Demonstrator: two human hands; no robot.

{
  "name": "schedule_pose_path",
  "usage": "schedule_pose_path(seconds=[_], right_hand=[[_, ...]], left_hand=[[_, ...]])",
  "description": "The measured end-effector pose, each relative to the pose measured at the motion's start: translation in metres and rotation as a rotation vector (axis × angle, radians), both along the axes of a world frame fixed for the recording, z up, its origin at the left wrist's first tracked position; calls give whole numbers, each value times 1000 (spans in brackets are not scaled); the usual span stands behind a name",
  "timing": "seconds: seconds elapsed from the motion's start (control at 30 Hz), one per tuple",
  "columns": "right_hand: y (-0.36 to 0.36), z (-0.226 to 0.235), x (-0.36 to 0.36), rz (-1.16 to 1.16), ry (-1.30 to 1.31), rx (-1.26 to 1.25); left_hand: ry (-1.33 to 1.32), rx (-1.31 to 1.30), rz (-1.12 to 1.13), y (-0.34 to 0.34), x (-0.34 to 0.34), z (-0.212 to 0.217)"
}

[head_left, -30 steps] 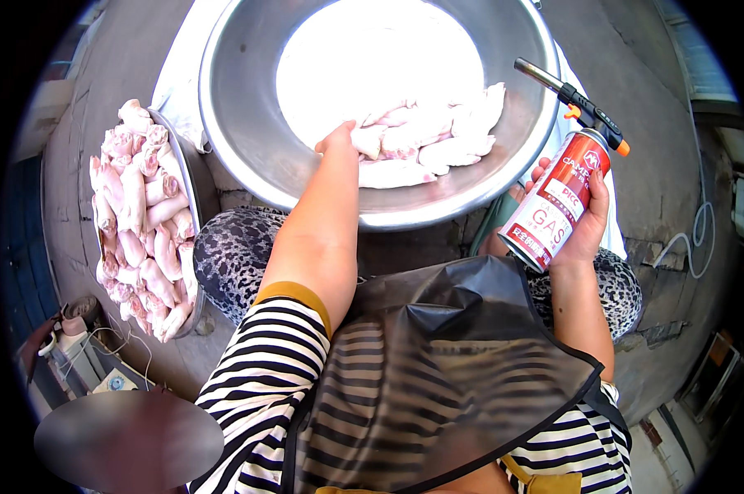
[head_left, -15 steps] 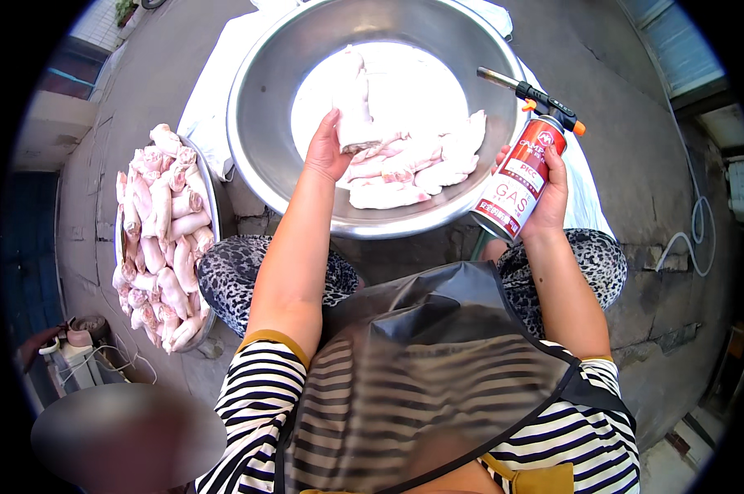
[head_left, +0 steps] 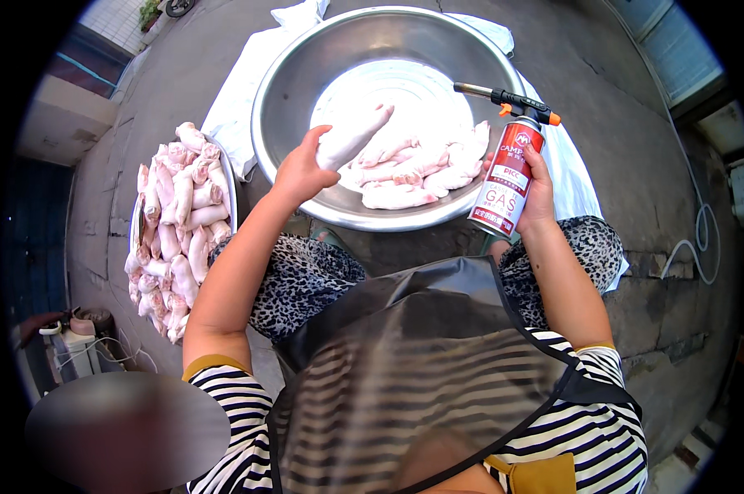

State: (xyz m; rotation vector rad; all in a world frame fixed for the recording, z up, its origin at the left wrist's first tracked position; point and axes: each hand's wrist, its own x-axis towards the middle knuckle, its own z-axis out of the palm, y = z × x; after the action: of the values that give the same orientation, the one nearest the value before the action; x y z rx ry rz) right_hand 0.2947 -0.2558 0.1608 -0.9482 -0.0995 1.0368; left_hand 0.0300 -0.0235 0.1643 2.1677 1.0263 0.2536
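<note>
My left hand (head_left: pixel 304 167) is closed round the thick end of a pale pig's trotter (head_left: pixel 354 140), which slants up to the right above the basin. In my right hand (head_left: pixel 538 191) is an upright gas torch (head_left: pixel 508 177): a red and white canister with a black head, orange parts and a metal nozzle pointing left over the basin's rim. No flame shows. Several more trotters (head_left: pixel 421 165) lie heaped in the near right part of the wide steel basin (head_left: pixel 293 82). Bright glare washes out the basin's bottom.
To the left, a long metal tub (head_left: pixel 233 177) is piled high with pale trotters (head_left: pixel 178 222). White sheeting (head_left: pixel 240 107) lies beneath the basin. A pale hose (head_left: pixel 701 230) coils on the paving at right. Another person's blurred head (head_left: pixel 129 428) shows at lower left.
The trotter in my left hand has tipped from upright to slanting right, and that hand has moved left. My right hand has shifted the torch slightly left. The whole view has shifted a little.
</note>
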Motion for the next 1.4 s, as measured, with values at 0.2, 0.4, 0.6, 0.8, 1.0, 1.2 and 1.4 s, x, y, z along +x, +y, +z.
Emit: schedule_pose_path(seconds=[0.2, 0.4, 0.6, 0.8, 1.0, 1.2, 1.4], right_hand=[[-10, 7, -7, 164, 17, -15], [-9, 3, -12, 337, 17, 4], [-6, -2, -15, 418, 35, -22], [-7, -8, -14, 516, 84, -34], [-6, -10, -16, 520, 105, -54], [-6, -10, -15, 538, 73, -75], [-7, -9, -15, 569, 62, -111]], left_hand=[[176, 557, -59, 25, -36, 20], [95, 652, -88, 32, -38, 10], [42, 656, -132, 29, -31, 9], [42, 707, -147, 30, -28, 8], [18, 708, -163, 29, -26, 6], [-1, 726, -191, 25, -26, 11], [-28, 724, -236, 22, -28, 11]])
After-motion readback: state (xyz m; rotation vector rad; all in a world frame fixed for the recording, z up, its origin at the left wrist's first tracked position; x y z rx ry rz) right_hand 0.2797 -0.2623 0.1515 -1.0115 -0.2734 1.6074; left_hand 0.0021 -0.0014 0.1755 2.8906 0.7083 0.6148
